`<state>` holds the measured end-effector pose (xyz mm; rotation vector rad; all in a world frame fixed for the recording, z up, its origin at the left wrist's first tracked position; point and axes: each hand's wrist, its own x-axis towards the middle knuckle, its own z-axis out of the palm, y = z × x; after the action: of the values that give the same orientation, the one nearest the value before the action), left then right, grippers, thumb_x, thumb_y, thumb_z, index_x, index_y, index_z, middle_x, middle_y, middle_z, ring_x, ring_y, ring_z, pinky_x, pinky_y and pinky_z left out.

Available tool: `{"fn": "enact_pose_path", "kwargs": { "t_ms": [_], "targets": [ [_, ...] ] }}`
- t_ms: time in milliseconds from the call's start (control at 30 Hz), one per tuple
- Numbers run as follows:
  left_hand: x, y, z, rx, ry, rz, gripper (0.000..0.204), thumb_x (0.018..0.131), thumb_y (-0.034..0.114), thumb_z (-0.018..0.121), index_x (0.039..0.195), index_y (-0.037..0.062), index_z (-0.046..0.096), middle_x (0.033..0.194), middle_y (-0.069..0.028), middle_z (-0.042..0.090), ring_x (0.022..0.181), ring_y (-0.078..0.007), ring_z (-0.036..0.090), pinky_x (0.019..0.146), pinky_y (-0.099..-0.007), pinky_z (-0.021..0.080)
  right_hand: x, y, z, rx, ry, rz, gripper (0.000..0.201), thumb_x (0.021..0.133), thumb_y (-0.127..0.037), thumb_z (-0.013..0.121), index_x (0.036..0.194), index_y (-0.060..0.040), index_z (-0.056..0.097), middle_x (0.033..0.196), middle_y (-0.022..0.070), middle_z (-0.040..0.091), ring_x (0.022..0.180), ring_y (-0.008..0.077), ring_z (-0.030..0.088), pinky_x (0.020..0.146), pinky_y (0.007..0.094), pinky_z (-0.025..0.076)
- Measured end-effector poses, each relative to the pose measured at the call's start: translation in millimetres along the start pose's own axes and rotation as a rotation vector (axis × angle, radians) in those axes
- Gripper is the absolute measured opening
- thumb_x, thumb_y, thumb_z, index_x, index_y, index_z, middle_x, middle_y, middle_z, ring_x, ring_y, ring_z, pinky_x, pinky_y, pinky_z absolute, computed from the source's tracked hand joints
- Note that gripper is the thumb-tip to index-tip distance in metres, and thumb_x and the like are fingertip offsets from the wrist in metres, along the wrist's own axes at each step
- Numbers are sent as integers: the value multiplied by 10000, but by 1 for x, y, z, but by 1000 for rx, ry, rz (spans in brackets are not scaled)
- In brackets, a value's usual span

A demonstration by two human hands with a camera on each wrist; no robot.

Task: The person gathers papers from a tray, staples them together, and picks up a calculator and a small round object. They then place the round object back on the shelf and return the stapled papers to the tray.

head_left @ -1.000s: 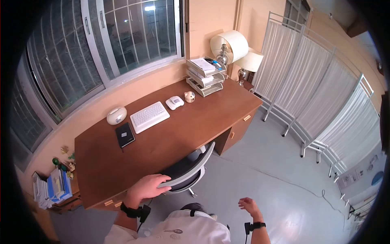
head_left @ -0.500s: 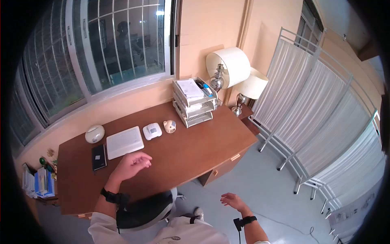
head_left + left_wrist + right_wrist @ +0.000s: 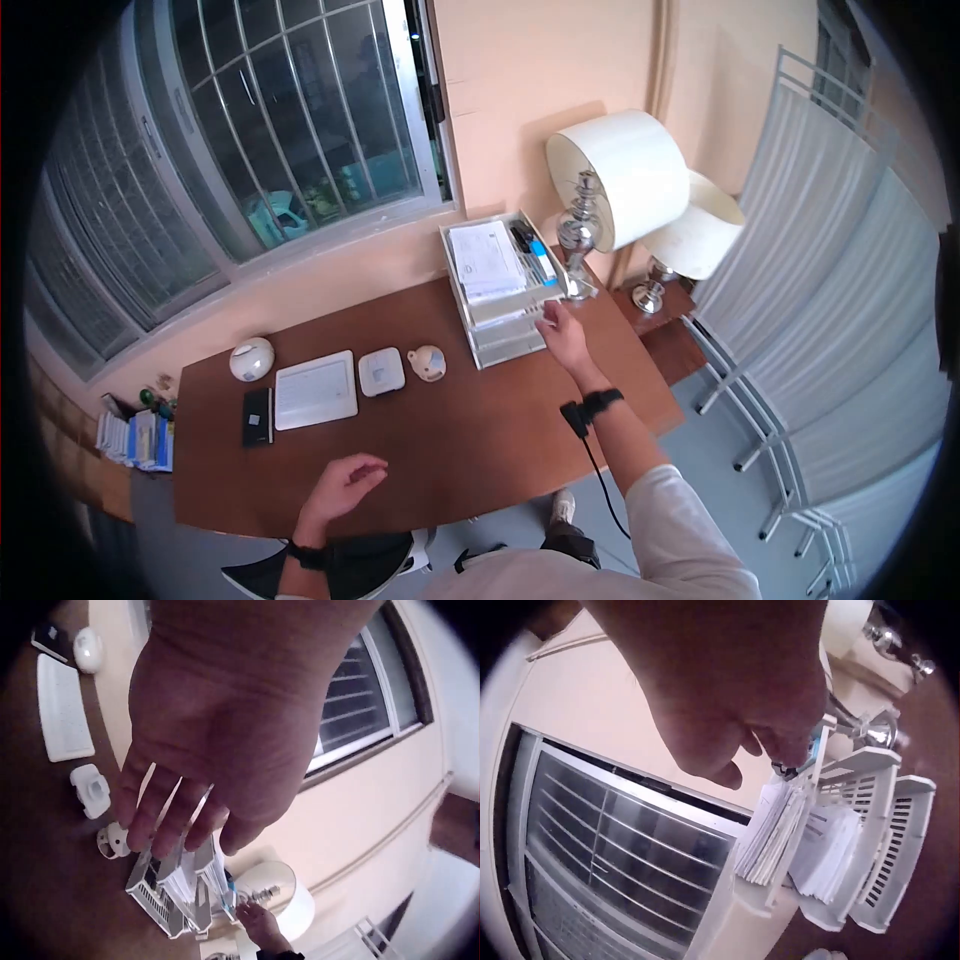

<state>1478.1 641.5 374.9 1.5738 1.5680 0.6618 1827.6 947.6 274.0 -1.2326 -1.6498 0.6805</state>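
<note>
My right hand [image 3: 565, 335] is at the front right corner of the white stacked tray [image 3: 480, 350], fingers loosely bent, with nothing seen in it. In the right wrist view the same hand [image 3: 735, 712] hangs over the top tier, close to the dark and blue pens; papers [image 3: 769, 832] lie in that tier. The blue item [image 3: 541, 262] and dark pens lie beside the papers [image 3: 485, 258] in the head view. My left hand [image 3: 345, 487] hovers above the desk's front part, fingers relaxed, holding nothing; its palm [image 3: 225, 742] shows in the left wrist view.
On the desk [image 3: 440, 440] stand a round white object [image 3: 252, 359], a black notebook [image 3: 257, 418], a white keyboard [image 3: 317, 392], a white device [image 3: 381, 372] and a small beige object [image 3: 428, 364]. Lamps [image 3: 640, 180] stand right of the tray; a chair [image 3: 340, 570] is below the desk edge.
My right hand has moved up and forward from beside the desk to the tray. The left hand has stayed relaxed over the desk's near side. The view has come nearer to the tray and lamps.
</note>
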Motion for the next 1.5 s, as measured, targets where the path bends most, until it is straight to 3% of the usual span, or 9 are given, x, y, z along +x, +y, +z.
{"fn": "enact_pose_path", "kwargs": {
  "t_ms": [133,367,467,567,667,800,900,1100,1500],
  "targets": [
    [3,-10,32,-328,229,-150,166,922,81,587,1055,-12,624,919,-79,670,846,-140,638,778,-276,516,116,45,45,-88,-106,91,636,795,-305,693,1280,35,460,1158,245,603,1084,353,593,914,402,476],
    [3,-21,107,-527,443,-284,180,926,77,583,1070,-25,616,924,-99,677,861,-151,648,788,-266,516,179,62,77,-117,-223,198,664,736,-324,709,1201,101,498,1060,300,618,1023,400,607,895,424,482],
    [2,-36,128,-579,470,-390,179,925,88,590,1062,-22,624,920,-98,677,840,-148,650,780,-261,518,193,68,83,-21,-353,276,630,725,-350,726,1121,112,561,995,279,645,943,393,640,820,417,511],
    [12,-38,130,-543,454,-431,195,919,100,603,1066,-27,623,921,-100,677,850,-137,641,767,-258,505,205,64,81,123,-466,445,529,755,-342,736,1023,85,578,795,135,615,630,219,591,505,346,462],
    [22,-36,124,-390,396,-381,208,915,114,614,1075,-18,625,924,-85,675,856,-136,636,767,-260,500,198,30,65,-16,-421,439,591,730,-407,721,925,145,638,873,268,670,821,360,676,688,394,527],
    [31,-42,118,-543,446,-360,189,923,118,600,1069,1,625,931,-65,670,866,-136,636,796,-276,511,191,51,72,-155,-475,351,603,728,-431,711,948,126,649,950,292,656,948,365,650,788,394,510],
    [31,-61,122,-537,387,-350,201,923,135,606,1076,6,622,930,-66,671,867,-138,638,800,-273,510,196,72,83,-153,-523,379,523,770,-406,708,986,65,639,828,139,644,672,217,614,534,367,470],
    [42,-61,117,-536,327,-350,228,920,176,610,1069,5,625,947,-77,663,882,-147,623,810,-275,486,198,56,82,358,-414,666,450,781,-377,713,1040,-14,654,894,81,654,772,204,620,618,355,491],
    [47,-84,118,-504,265,-331,245,914,210,618,1084,34,630,960,-63,660,904,-153,613,810,-283,482,202,16,66,424,-501,865,457,830,-306,676,1175,-21,578,1179,128,605,996,252,603,769,387,518]
  ]
}}
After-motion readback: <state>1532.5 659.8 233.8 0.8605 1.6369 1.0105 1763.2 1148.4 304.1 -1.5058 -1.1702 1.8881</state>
